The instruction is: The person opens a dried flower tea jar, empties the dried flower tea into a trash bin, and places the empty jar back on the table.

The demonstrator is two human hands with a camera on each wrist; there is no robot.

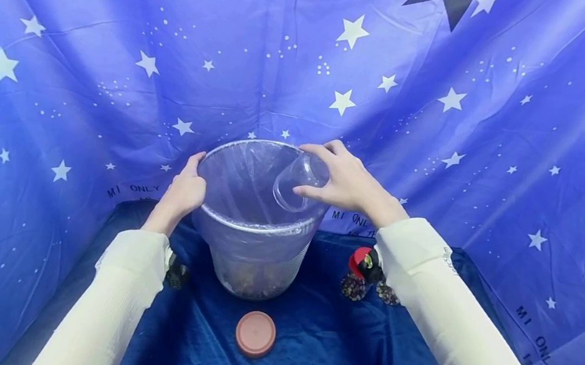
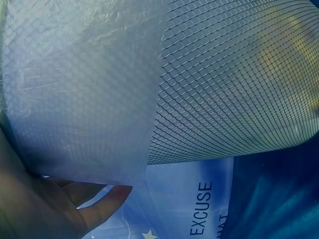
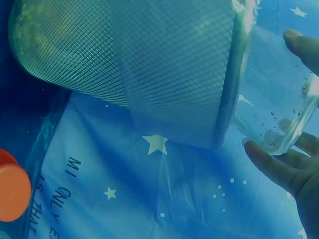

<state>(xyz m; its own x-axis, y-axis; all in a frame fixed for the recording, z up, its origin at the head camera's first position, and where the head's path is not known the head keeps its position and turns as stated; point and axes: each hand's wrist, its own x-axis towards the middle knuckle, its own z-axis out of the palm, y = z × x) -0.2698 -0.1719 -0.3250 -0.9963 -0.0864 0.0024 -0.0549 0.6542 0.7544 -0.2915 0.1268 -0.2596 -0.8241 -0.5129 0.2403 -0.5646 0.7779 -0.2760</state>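
A mesh waste bin (image 1: 257, 265) lined with a clear plastic bag (image 1: 250, 236) stands in the middle of the head view, with blurred brownish bits at its bottom. My left hand (image 1: 184, 191) grips the bin's left rim, and its fingers (image 2: 107, 206) lie against the bag's folded-over edge. Over the right side of the bin's mouth, my right hand (image 1: 346, 181) holds a clear jar (image 1: 292, 184) tilted with its opening toward the inside. Small dark specks cling to the jar wall (image 3: 274, 117) in the right wrist view. A round pinkish-orange lid (image 1: 255, 333) lies in front of the bin.
Small jars of dark mottled pieces (image 1: 353, 287) stand to the right, one with a red lid (image 1: 359, 260), partly hidden by the right wrist. A blue cloth (image 1: 324, 351) covers the table. Star-printed curtains (image 1: 267, 46) hang close behind and at both sides.
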